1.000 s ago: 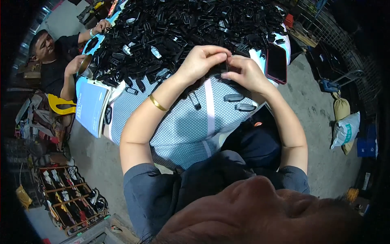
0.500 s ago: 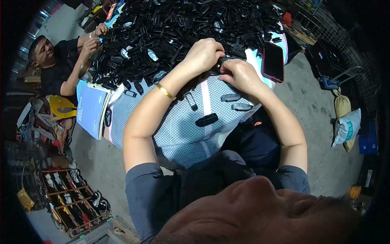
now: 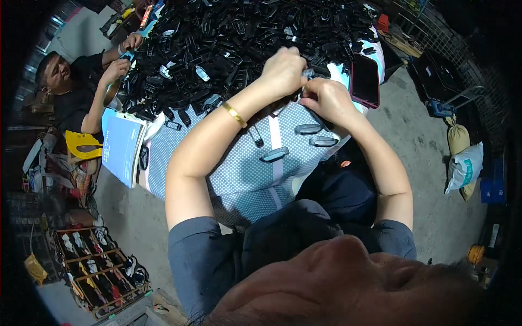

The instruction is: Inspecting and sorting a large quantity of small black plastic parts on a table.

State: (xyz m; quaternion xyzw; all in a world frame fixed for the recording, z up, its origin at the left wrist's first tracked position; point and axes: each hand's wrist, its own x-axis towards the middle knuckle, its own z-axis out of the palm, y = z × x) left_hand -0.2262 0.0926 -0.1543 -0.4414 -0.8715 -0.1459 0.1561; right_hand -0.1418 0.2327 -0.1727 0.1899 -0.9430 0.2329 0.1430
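My left hand (image 3: 284, 71), with a gold bracelet at the wrist, has its fingers curled at the near edge of a heap of small black plastic casings (image 3: 228, 49). Close beside it, my right hand (image 3: 333, 101) is also closed, thumb against fingers. Between the two sets of fingertips shows a small greyish piece (image 3: 308, 73), mostly hidden; its kind is unclear. Below the hands, loose oblong casings lie on the patterned cloth: one on the pale stripe (image 3: 274, 154), two at the right (image 3: 308, 129) (image 3: 323, 142), and a slim frame-like one (image 3: 255, 136) by my left forearm.
A phone (image 3: 365, 81) in a dark red case lies right of my right hand. At the table's left edge are a blue book (image 3: 124, 149) and a metal bowl (image 3: 112, 96). A co-worker's hands (image 3: 117, 70) work at the heap's left side. Sacks (image 3: 465, 165) stand on the floor right.
My left hand has shifted slightly right and turned, and the greyish piece now shows between my fingertips. The casing on the stripe looks lighter and sits slightly farther away. The co-worker's hands moved a little.
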